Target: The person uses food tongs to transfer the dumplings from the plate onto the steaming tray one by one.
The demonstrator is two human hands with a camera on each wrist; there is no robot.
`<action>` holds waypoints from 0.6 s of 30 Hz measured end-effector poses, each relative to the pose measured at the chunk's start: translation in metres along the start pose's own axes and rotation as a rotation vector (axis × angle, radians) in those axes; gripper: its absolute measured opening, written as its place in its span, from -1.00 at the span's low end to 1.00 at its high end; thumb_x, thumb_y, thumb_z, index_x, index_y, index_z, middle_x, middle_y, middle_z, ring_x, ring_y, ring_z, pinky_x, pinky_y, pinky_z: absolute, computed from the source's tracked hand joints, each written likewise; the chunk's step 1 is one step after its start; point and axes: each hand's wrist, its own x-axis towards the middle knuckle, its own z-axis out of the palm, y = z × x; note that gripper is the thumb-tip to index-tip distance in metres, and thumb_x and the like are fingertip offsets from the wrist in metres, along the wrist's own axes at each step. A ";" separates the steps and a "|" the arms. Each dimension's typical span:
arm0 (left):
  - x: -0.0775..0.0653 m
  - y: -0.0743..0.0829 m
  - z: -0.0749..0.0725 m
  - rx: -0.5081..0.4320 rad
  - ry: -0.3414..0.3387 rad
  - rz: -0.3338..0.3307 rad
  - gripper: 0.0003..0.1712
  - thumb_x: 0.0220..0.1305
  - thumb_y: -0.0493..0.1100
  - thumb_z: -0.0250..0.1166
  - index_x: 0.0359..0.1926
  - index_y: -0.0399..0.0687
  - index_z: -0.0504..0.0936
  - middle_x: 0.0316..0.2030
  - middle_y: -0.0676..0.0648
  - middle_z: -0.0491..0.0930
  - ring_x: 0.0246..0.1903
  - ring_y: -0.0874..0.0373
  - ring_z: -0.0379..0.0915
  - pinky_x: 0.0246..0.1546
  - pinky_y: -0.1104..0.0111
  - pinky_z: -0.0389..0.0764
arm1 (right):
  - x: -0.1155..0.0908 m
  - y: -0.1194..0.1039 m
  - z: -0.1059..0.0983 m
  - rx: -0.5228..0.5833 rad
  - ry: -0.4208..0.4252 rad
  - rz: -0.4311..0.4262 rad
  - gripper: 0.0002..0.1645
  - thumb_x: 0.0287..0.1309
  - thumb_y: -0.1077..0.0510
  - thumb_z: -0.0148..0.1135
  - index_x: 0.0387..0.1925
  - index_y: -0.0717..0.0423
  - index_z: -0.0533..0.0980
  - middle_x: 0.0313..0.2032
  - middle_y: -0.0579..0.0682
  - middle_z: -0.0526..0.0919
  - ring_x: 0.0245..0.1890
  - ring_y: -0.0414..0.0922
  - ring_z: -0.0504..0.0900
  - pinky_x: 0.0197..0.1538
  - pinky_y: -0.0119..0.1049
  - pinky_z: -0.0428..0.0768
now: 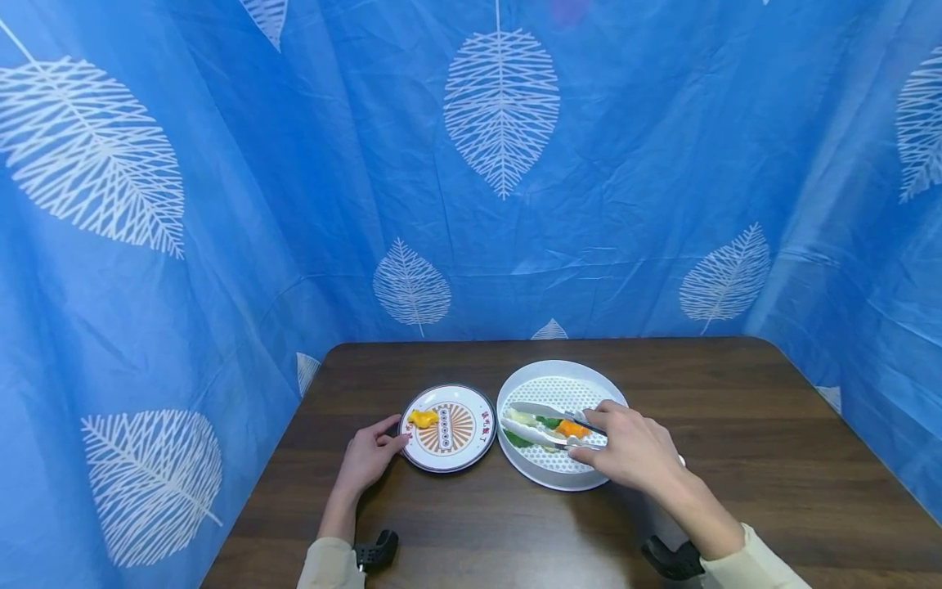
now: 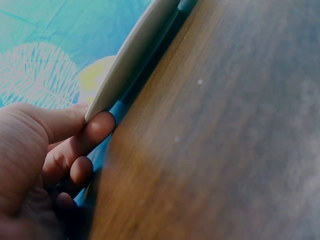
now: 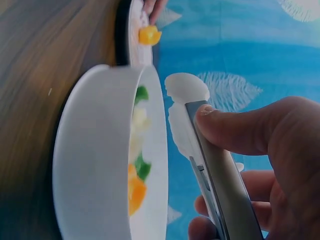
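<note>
My left hand [image 1: 365, 460] pinches the left rim of a round white plate [image 1: 482, 446] between thumb and fingers. In the left wrist view the plate's edge [image 2: 122, 75] shows between them. A yellow food-like piece [image 1: 423, 419] lies on the plate's left side. With my right hand [image 1: 636, 446] I grip metal tongs [image 3: 225, 185] with white scalloped ends. These tongs reach over a white round basket [image 1: 562, 391] with a perforated bottom. Inside it lie an orange piece [image 1: 572, 429], green pieces [image 1: 518, 440] and pale pieces. Whether anything is between the tongs' ends cannot be told.
Plate and basket stand side by side on a dark brown wooden table [image 1: 736, 425]. A blue curtain [image 1: 618, 164] with white leaf prints hangs behind and on both sides. Each wrist wears a black band, the left one [image 1: 377, 550] near the front.
</note>
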 end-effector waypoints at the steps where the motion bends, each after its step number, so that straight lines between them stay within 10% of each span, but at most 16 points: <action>1: 0.000 0.000 0.000 -0.001 0.000 0.000 -0.39 0.18 0.10 0.30 0.26 0.18 0.45 -0.63 -0.03 0.44 -0.58 0.08 0.36 -0.51 0.37 0.34 | 0.002 -0.004 0.002 0.004 0.008 -0.012 -0.22 -0.23 -0.37 0.38 0.06 -0.10 0.58 -0.07 -0.09 0.60 -0.27 -0.08 0.59 -0.38 -0.10 0.50; 18: 0.001 -0.001 0.001 -0.009 -0.001 0.008 -0.38 0.16 0.11 0.31 0.25 0.19 0.45 -0.64 -0.03 0.45 -0.58 0.06 0.38 -0.49 0.37 0.36 | 0.032 -0.061 0.036 0.029 -0.002 -0.041 -0.26 -0.27 -0.37 0.39 0.03 -0.19 0.60 -0.18 -0.18 0.58 -0.35 -0.20 0.48 -0.42 -0.24 0.39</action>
